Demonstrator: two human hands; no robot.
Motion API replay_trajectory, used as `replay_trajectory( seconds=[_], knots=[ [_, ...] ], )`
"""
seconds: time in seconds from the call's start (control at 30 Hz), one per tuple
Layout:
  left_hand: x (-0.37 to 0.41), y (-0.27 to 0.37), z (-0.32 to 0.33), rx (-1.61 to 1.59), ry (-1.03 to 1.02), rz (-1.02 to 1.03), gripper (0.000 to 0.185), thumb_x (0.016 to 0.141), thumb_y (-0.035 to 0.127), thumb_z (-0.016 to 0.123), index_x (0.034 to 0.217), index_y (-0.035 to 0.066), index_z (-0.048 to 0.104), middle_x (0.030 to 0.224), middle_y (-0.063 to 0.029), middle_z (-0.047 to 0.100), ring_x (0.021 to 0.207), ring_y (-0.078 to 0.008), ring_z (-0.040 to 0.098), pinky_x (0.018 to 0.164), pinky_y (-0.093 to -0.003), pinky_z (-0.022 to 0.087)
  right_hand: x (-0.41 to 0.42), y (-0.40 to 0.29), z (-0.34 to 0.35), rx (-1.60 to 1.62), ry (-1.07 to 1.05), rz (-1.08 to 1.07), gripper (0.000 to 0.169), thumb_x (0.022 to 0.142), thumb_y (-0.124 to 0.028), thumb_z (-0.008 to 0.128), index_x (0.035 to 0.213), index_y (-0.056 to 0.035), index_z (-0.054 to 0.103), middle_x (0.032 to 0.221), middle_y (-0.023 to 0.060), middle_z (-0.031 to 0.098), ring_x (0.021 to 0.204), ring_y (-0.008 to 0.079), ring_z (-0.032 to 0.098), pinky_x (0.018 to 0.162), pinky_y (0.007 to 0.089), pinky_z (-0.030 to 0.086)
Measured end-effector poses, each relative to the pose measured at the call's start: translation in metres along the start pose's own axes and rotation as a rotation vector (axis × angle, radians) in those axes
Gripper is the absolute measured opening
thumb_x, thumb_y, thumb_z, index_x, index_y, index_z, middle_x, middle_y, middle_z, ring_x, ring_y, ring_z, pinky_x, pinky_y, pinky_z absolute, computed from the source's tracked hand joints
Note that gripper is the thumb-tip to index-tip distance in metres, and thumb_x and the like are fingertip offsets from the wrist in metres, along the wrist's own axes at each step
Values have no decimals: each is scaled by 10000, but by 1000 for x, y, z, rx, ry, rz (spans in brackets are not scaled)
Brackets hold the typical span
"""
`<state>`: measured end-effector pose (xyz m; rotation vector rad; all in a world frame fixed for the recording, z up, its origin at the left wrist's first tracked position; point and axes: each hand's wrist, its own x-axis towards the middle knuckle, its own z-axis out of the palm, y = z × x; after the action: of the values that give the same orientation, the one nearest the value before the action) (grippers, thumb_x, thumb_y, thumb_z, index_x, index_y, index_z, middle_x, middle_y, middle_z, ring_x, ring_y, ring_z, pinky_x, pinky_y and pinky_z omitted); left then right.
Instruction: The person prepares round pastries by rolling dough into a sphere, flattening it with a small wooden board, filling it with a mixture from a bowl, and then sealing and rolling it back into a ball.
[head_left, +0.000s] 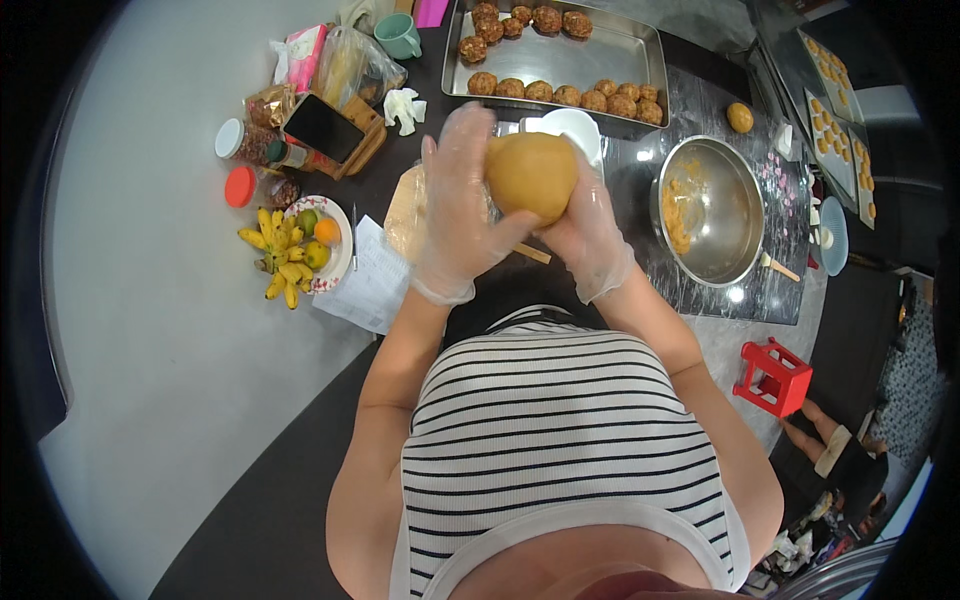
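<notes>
A smooth, round ball of yellow-brown dough (532, 176) is held up between my two hands, both in clear plastic gloves. My left hand (461, 202) lies along the ball's left side, its fingers pointing up. My right hand (596, 225) cups the ball from the lower right. Partly hidden below the hands are a round wooden board (405, 214) with plastic film and a white bowl (581, 131). Beyond them, a metal tray (652, 67) bears several brown filling balls (566, 95). A steel mixing bowl (712, 210) with dough remnants is at the right.
On the left are a fruit plate (341, 262), bananas (281, 251), papers (364, 289), jars (244, 187) and a phone (324, 127). A dough ball (739, 118) and a brush (780, 266) lie near the steel bowl. A red stool (776, 379) and another person (844, 457) appear lower right.
</notes>
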<state>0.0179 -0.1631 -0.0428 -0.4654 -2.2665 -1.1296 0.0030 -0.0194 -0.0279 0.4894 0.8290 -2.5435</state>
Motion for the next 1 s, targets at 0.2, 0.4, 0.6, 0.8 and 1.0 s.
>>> replay_trajectory(
  seconds=[0.2, 0.4, 0.6, 0.8, 1.0],
  knots=[
    [-1, 16, -28, -1624, -348, -1028, 541, 1029, 458, 367, 1365, 37, 418, 1271, -138, 554, 1149, -247, 590, 954, -421, 503, 0, -33, -4, -1433, -590, -939, 432, 846, -375, 694, 1130, -62, 605, 1148, 117, 657, 1076, 267, 633, 1135, 540, 244],
    [-1, 25, -27, -1627, -203, -1093, 534, 983, 275, 490, 1424, 22, 326, 1357, -236, 476, 1210, -434, 532, 938, -553, 520, -36, -67, 5, -1470, -506, -843, 1106, 512, -535, 882, 1414, -101, 413, 1420, 116, 470, 1407, 352, 321, 1154, 567, 130],
    [3, 44, -27, -1598, -258, -1135, 399, 932, 120, 587, 1296, 4, 472, 1206, -131, 604, 1107, -236, 619, 930, -373, 537, -39, -45, -10, -1543, -478, -643, 1133, 506, -408, 918, 1440, -72, 371, 1461, 139, 434, 1417, 320, 316, 1178, 531, 77],
    [5, 53, -26, -1457, -291, -1157, 391, 890, 83, 653, 1252, 17, 521, 1161, -74, 619, 1072, -166, 619, 931, -298, 513, -52, -45, -5, -1631, -441, -640, 1028, 536, -355, 910, 1391, -69, 416, 1409, 152, 485, 1368, 310, 406, 1179, 533, 64],
    [6, 53, -28, -1485, -293, -1173, 402, 868, 54, 671, 1243, 19, 527, 1151, -74, 620, 1073, -163, 617, 914, -295, 520, -57, -43, 4, -1642, -429, -674, 972, 548, -338, 912, 1353, -68, 438, 1397, 170, 502, 1364, 326, 409, 1181, 547, 39]
  ],
)
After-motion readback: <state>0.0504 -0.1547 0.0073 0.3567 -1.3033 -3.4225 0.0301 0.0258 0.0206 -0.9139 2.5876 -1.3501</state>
